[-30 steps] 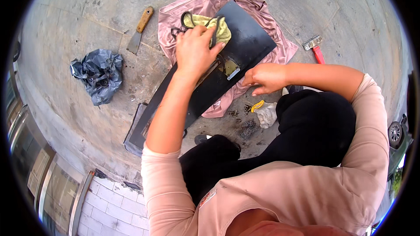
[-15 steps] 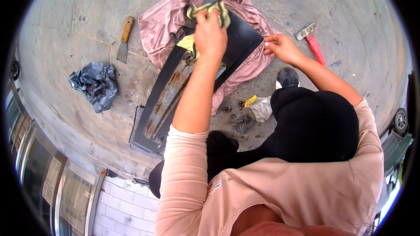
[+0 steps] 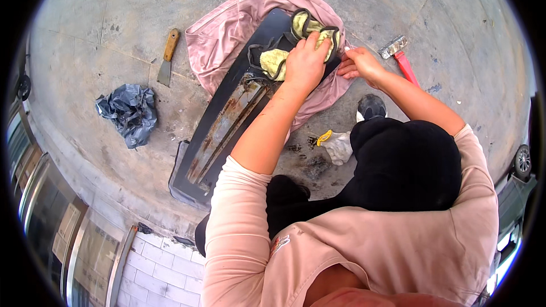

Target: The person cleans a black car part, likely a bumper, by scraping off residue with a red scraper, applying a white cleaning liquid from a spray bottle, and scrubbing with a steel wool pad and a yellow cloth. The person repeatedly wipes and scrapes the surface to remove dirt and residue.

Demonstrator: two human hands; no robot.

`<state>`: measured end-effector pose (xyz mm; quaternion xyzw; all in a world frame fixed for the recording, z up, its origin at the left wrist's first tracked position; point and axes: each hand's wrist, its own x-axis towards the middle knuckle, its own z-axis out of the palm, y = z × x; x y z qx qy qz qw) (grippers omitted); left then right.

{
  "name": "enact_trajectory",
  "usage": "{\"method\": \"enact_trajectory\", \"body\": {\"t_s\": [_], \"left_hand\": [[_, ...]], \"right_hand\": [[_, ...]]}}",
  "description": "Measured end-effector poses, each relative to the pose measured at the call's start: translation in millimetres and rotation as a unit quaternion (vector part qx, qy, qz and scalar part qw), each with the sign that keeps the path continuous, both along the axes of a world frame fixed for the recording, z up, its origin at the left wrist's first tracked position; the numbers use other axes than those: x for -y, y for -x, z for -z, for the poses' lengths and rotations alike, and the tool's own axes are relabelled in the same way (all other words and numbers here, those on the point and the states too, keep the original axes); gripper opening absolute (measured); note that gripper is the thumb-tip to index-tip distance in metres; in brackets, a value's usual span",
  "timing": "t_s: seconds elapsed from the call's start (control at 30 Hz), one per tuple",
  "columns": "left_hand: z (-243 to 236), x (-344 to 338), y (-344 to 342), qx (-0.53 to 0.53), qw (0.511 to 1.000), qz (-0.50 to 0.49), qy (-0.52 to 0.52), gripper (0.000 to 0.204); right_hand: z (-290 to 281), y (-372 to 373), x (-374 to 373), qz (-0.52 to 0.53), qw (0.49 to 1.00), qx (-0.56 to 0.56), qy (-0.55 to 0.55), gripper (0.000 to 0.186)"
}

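Concrete floor [image 3: 85,34] carries everything we work on. At nine o'clock from our hands a crumpled grey plastic bag [image 3: 128,112] lies by itself, and just above it, toward ten o'clock, a scraper [image 3: 167,57] with a wooden handle rests well apart from the work. Next comes the long dark metal panel [image 3: 224,131], running from seven o'clock up to one o'clock, its lower stretch streaked with rust and its upper end lying on a pink cloth [image 3: 227,40] spread over the floor. Our left hand [image 3: 306,63] is pressed flat, fingers curled down onto a yellow rag [image 3: 284,57] with dark edging that sits on the panel's upper end; it is gripping the rag against the metal. Just beside it at three o'clock our right hand [image 3: 359,65] rests at the panel's edge on the cloth, fingers bent, though we cannot tell whether it pinches anything. Farther right a hammer [image 3: 401,57] with a red handle lies on the floor, and below, near our dark trouser leg, sits a small white wad [image 3: 339,146] with a yellow scrap. To rub well, we judge, the left palm should bear evenly along the panel's length while the right steadies the edge so it does not slide on the cloth.
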<state>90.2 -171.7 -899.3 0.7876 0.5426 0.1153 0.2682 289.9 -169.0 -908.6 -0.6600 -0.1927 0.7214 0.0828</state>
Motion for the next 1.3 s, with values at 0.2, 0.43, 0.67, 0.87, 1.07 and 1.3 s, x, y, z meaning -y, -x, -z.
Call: {"method": "enact_trajectory", "body": {"t_s": [0.2,0.43,0.67,0.87,1.07,1.3], "left_hand": [[-7,-74,69,-0.096,0.985,-0.076,-0.120,0.042],[-12,42,-17,0.124,0.989,-0.042,0.069,0.049],[-111,-53,99,0.015,0.986,-0.159,-0.039,0.040],[-19,-66,118,-0.077,0.997,-0.006,-0.002,0.037],[-17,53,244,-0.062,0.996,0.055,0.036,0.040],[-59,113,322,-0.140,0.985,-0.007,0.102,0.030]], "right_hand": [[4,-4,3,-0.009,0.999,-0.023,-0.027,0.039],[3,2,2,0.077,0.993,-0.093,0.010,0.046],[-7,-10,-6,-0.269,0.955,0.074,-0.099,0.039],[-76,46,-28,-0.519,0.681,0.068,-0.512,0.028],[-85,76,-49,-0.671,0.521,-0.099,-0.518,0.018],[-78,103,-17,-0.700,0.531,-0.142,-0.456,0.023]]}}
